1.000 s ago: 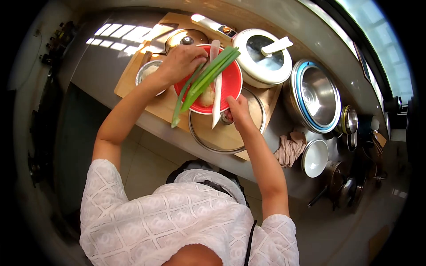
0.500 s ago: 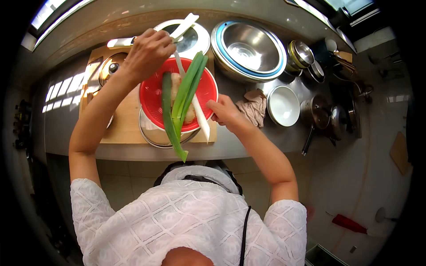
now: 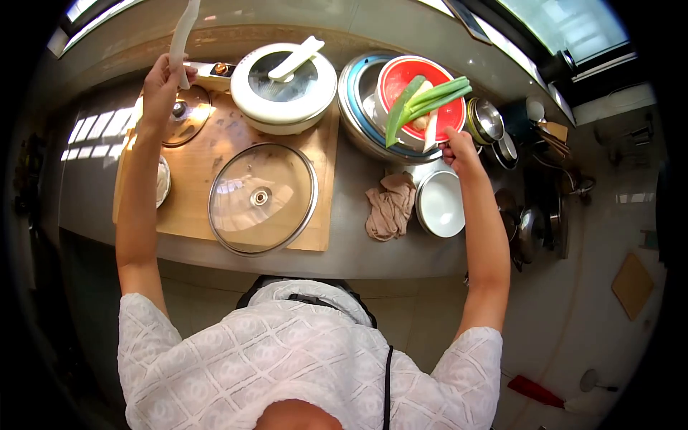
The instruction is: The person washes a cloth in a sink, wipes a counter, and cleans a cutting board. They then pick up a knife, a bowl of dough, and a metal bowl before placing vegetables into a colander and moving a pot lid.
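Note:
My left hand (image 3: pixel 163 77) is raised at the far left and closed around a long, narrow white utensil (image 3: pixel 183 32). The utensil points up and runs out of the frame top; I cannot tell its kind. With fingers closed at the near right rim, my right hand (image 3: pixel 459 149) holds a red colander (image 3: pixel 390 80) with a white outer rim. Green scallions (image 3: pixel 437 97) lie across the colander, over a pale root piece (image 3: pixel 423 93) and a white stalk (image 3: pixel 431 130). The colander overlaps the nested steel bowls (image 3: pixel 351 100) in this view.
A white electric pot (image 3: pixel 283 118) with a glass lid stands behind the wooden board (image 3: pixel 315 222). Two glass lids (image 3: pixel 236 215) (image 3: pixel 186 129) lie on the board. A cloth (image 3: pixel 390 208) and a white bowl (image 3: pixel 441 204) are at right, near small metal bowls (image 3: pixel 489 118).
The colander has moved right and back, from the board to the steel bowls, with my right hand on it. My left hand has moved left with the white utensil, uncovering the pot and glass lid.

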`<move>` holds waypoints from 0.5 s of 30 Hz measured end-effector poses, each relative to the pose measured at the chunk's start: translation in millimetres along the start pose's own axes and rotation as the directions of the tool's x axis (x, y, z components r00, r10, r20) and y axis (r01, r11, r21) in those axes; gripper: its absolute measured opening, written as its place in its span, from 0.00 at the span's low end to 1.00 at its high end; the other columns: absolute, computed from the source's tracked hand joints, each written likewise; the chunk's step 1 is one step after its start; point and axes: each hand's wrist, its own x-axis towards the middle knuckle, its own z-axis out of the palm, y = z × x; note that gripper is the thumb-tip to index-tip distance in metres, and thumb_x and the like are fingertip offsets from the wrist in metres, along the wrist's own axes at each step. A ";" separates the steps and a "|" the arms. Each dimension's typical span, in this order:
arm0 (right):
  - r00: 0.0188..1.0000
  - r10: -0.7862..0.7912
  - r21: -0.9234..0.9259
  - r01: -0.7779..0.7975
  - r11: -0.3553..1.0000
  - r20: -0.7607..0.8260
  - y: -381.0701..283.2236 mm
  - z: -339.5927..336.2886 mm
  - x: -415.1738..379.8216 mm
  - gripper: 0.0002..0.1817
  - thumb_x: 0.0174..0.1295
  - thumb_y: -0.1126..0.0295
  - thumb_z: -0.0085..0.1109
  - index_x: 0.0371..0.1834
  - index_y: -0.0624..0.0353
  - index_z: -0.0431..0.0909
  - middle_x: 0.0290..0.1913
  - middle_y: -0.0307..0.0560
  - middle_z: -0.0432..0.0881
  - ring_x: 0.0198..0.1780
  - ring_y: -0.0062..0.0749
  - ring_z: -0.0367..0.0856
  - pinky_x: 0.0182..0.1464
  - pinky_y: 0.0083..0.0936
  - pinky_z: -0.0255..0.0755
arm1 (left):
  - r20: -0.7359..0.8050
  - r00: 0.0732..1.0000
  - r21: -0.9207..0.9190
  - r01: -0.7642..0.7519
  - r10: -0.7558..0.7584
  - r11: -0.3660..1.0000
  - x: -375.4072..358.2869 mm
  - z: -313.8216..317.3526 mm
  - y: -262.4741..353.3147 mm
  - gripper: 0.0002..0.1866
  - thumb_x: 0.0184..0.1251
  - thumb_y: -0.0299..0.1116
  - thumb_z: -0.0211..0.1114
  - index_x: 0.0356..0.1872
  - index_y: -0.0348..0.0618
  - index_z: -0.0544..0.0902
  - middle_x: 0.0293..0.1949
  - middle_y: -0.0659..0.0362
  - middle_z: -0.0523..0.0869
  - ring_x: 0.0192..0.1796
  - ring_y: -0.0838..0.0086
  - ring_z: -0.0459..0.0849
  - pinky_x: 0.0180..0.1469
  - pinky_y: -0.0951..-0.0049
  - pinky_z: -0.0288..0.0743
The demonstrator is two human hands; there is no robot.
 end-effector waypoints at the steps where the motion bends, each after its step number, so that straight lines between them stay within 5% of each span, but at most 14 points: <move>1: 0.999 0.028 0.017 -0.027 0.999 -0.028 3.3 -0.2 15.0 0.08 0.51 0.65 0.47 0.22 0.58 0.68 0.14 0.39 0.69 0.09 0.15 0.56 0.10 0.13 0.49 | -0.003 1.000 0.010 0.017 -0.017 1.000 -0.4 -12.5 -13.0 0.05 0.63 0.27 0.47 0.37 0.39 0.70 0.31 0.58 0.77 0.34 0.78 0.77 0.41 0.78 0.71; 4: 0.994 0.109 0.039 -0.108 0.993 -0.014 5.0 8.6 38.9 0.06 0.53 0.66 0.46 0.26 0.57 0.68 0.14 0.40 0.68 0.10 0.14 0.56 0.09 0.12 0.48 | -0.098 0.991 -0.013 0.092 -0.093 0.996 -9.1 -46.2 -35.5 0.04 0.62 0.25 0.44 0.34 0.41 0.69 0.32 0.58 0.77 0.34 0.77 0.77 0.41 0.78 0.71; 6: 0.990 0.126 -0.043 -0.124 0.991 0.064 4.7 13.3 50.0 0.07 0.54 0.65 0.45 0.28 0.57 0.68 0.15 0.43 0.71 0.10 0.15 0.55 0.10 0.13 0.47 | -0.241 0.956 -0.048 0.162 -0.169 0.986 -14.1 -59.5 -43.3 0.03 0.58 0.27 0.46 0.31 0.40 0.68 0.26 0.59 0.74 0.27 0.77 0.75 0.30 0.80 0.70; 10: 0.987 0.143 -0.153 -0.130 0.980 0.075 8.8 26.7 58.9 0.10 0.55 0.61 0.51 0.27 0.56 0.70 0.15 0.43 0.72 0.10 0.14 0.54 0.09 0.12 0.47 | -0.296 0.899 -0.018 0.333 -0.323 0.943 -11.7 -91.4 -74.4 0.07 0.57 0.34 0.49 0.25 0.44 0.68 0.18 0.65 0.69 0.20 0.82 0.70 0.20 0.83 0.64; 13: 0.993 0.121 -0.166 -0.117 0.979 0.015 10.2 23.8 63.7 0.13 0.51 0.58 0.57 0.24 0.55 0.68 0.12 0.41 0.69 0.07 0.15 0.54 0.08 0.13 0.45 | -0.297 0.899 0.268 0.403 -0.322 0.875 -9.2 -91.4 -90.0 0.12 0.53 0.41 0.55 0.22 0.44 0.70 0.16 0.65 0.69 0.19 0.79 0.71 0.21 0.77 0.64; 15: 0.993 -0.024 -0.329 -0.016 0.944 -0.118 16.0 17.5 69.4 0.19 0.51 0.59 0.57 0.39 0.63 0.68 0.11 0.37 0.66 0.08 0.15 0.56 0.08 0.14 0.45 | -0.341 0.900 0.423 0.404 -0.270 0.811 -6.5 -80.6 -96.1 0.14 0.52 0.43 0.56 0.23 0.42 0.71 0.16 0.64 0.71 0.20 0.77 0.72 0.22 0.75 0.65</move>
